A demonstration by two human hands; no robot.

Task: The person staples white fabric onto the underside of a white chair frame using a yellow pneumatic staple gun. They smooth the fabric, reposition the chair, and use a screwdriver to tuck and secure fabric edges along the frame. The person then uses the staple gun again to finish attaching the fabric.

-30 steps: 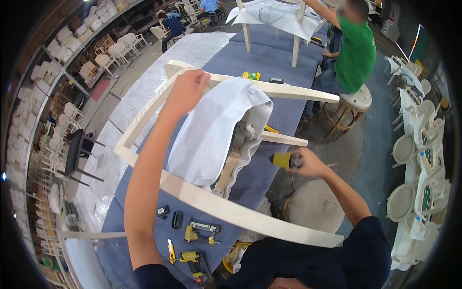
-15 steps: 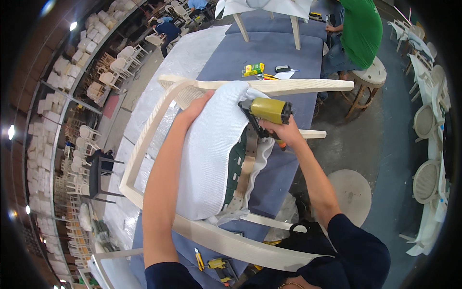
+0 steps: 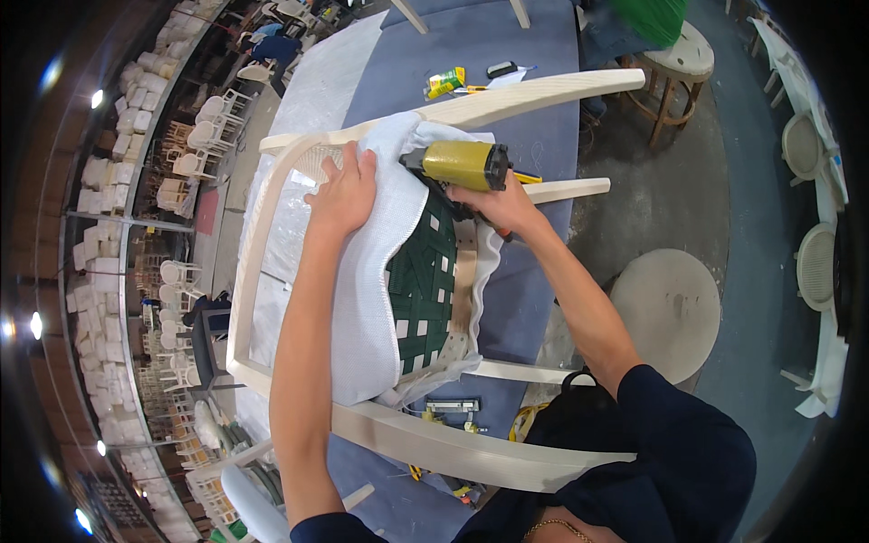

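A pale wooden chair frame (image 3: 249, 244) lies tipped over, its legs pointing right. Light blue-white fabric (image 3: 356, 317) covers part of its seat, and dark green woven webbing (image 3: 421, 294) shows past the fabric's wavy edge. My left hand (image 3: 346, 192) rests on the fabric near the far rail, fingers spread. In my right hand (image 3: 501, 206) is an olive-yellow staple gun (image 3: 457, 166), fingers wrapped round its handle. The gun's nose meets the fabric at the seat's far corner; the exact contact point is hidden.
The chair lies on a blue-grey padded table (image 3: 534, 118). A yellow-green packet (image 3: 444, 83) and tools are beyond it, with more tools (image 3: 453, 412) on the near side. A round stool (image 3: 670, 312) stands at right. A person in green (image 3: 652, 20) sits at the far right.
My left hand has shifted on the fabric and spread its fingers. The fabric edge has drawn back leftward, baring more webbing. The staple gun stays at the far corner. The view has shifted.
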